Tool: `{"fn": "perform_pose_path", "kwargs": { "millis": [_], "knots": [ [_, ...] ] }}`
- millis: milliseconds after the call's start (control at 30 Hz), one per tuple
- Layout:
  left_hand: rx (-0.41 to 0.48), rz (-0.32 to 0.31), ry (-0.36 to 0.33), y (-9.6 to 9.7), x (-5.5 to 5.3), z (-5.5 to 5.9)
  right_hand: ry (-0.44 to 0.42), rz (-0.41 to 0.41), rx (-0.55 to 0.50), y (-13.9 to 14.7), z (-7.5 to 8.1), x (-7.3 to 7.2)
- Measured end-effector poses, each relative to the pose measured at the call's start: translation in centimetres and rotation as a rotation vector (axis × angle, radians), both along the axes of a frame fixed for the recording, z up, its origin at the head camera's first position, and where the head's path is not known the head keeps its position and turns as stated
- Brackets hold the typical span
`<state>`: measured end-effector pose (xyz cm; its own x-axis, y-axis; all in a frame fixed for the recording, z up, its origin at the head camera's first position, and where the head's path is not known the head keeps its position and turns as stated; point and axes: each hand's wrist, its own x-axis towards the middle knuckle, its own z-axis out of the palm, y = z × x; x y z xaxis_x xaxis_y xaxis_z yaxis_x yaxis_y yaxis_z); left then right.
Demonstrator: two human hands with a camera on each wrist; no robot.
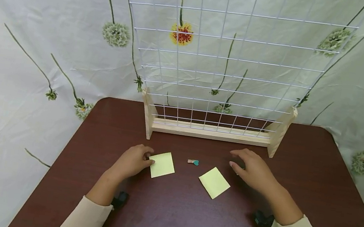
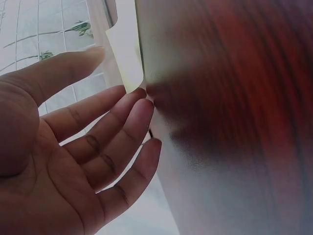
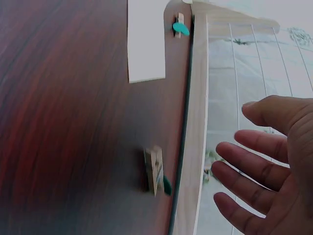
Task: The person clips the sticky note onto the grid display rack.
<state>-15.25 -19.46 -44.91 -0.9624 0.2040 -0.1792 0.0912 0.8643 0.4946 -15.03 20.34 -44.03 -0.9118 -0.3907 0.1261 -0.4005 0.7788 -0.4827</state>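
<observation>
Two pale yellow sticky notes lie on the table, a left one (image 1: 162, 165) and a right one (image 1: 214, 183). My left hand (image 1: 131, 160) is at the left note's near-left corner. In the left wrist view, fingertips (image 2: 142, 108) meet the lower end of the note (image 2: 128, 44), while the thumb stands apart from them. Between the notes and slightly farther back lies a small wooden clothespin (image 1: 192, 162) with a teal heart. My right hand (image 1: 253, 170), fingers spread and loosely bent, hovers over a second clothespin (image 3: 154, 170), mostly hidden in the head view.
A white wire grid (image 1: 231, 60) stands upright in a wooden base (image 1: 210, 134) at the table's back. Patterned cloth (image 1: 33, 81) hangs behind it. The dark brown table (image 1: 167, 216) extends toward me, with its left and right edges slanting outward.
</observation>
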Motion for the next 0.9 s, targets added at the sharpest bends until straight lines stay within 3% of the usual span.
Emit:
{"fn": "perform_pose_path", "kwargs": {
  "millis": [500,900],
  "knots": [
    [-0.044,-0.011,0.039,0.2,-0.1,-0.7,-0.086,0.137,0.059,-4.8,-0.2,-1.3],
    [-0.034,-0.010,0.038,0.2,0.0,-0.3,-0.122,0.199,0.114,-7.6,-0.2,-2.6]
  ]
}}
